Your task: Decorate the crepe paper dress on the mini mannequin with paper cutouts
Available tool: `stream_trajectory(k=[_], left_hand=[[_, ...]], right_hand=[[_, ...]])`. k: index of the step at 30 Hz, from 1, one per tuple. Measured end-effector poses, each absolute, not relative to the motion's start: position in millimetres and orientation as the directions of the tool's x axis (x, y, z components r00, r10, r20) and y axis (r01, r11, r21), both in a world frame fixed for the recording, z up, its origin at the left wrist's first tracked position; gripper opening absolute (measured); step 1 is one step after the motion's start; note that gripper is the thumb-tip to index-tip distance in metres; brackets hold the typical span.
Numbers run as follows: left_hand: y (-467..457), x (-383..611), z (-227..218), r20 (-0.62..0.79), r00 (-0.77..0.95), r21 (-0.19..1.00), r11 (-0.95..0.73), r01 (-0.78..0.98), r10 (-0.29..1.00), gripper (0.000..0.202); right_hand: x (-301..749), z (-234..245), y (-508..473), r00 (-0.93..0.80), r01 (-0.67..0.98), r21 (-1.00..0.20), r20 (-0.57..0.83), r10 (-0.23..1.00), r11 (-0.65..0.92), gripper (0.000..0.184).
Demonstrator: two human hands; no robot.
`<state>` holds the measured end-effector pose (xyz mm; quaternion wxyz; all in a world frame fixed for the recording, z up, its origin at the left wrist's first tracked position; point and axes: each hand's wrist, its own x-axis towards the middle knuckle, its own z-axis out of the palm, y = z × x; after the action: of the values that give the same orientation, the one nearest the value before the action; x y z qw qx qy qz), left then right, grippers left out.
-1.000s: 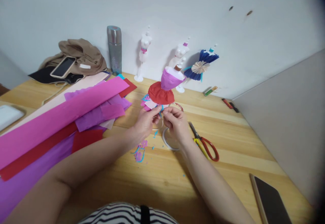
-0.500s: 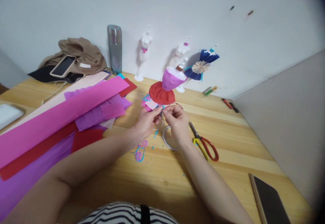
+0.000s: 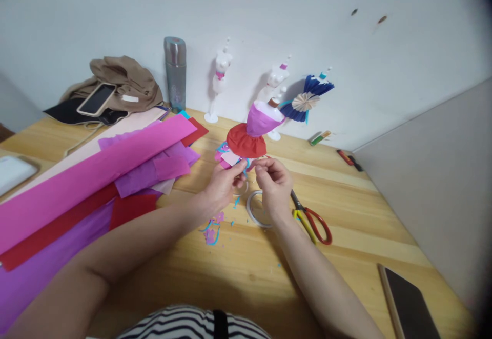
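My left hand (image 3: pixel 226 184) is closed, thumb and fingers pinching a small blue strip (image 3: pixel 246 164), probably paper. A little to its right, my right hand (image 3: pixel 274 182) has its fingertips drawn together; whatever they hold is too small to make out. Just beyond both hands stands a small dress form (image 3: pixel 265 118) with a purple top and a gathered red skirt (image 3: pixel 246 141). Beneath the right hand lies a roll of tape (image 3: pixel 251 216), partly covered by the wrist. Scissors (image 3: pixel 303 211) with red and yellow handles rest beside the right forearm.
Pink, red and purple paper sheets (image 3: pixel 96 162) cover the left side. Along the wall stand a flask (image 3: pixel 175 75), white dress forms (image 3: pixel 223 64) and one in blue pleats (image 3: pixel 305 100). Paper scraps (image 3: pixel 210 234) lie in front. A dark phone-like slab (image 3: pixel 409 298) is at right.
My right hand has shifted slightly right, so its fingertips are now apart from the left hand's. My left hand keeps its pinch on the blue strip.
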<state>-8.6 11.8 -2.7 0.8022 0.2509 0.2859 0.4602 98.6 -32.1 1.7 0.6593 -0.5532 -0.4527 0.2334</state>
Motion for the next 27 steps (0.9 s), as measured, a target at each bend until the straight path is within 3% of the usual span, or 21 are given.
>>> stream_trajectory(k=[4, 14, 27], left_hand=[[12.1, -8.2, -3.0, -0.232, 0.426, 0.644, 0.466, -0.606, 0.874, 0.041], [10.8, -7.5, -7.5, -0.199, 0.409, 0.680, 0.426, -0.597, 0.891, 0.032], [6.4, -9.9, -2.3, -0.205, 0.386, 0.694, 0.412, -0.590, 0.899, 0.028]], right_hand=[[96.2, 1.8, -31.0, 0.458, 0.154, -0.956, 0.292, 0.840, 0.248, 0.013], [88.4, 7.3, -32.8, 0.467, 0.246, -0.930, 0.362, 0.807, 0.274, 0.012], [91.9, 10.9, -23.0, 0.472, 0.067, -0.982, 0.188, 0.861, 0.177, 0.021]])
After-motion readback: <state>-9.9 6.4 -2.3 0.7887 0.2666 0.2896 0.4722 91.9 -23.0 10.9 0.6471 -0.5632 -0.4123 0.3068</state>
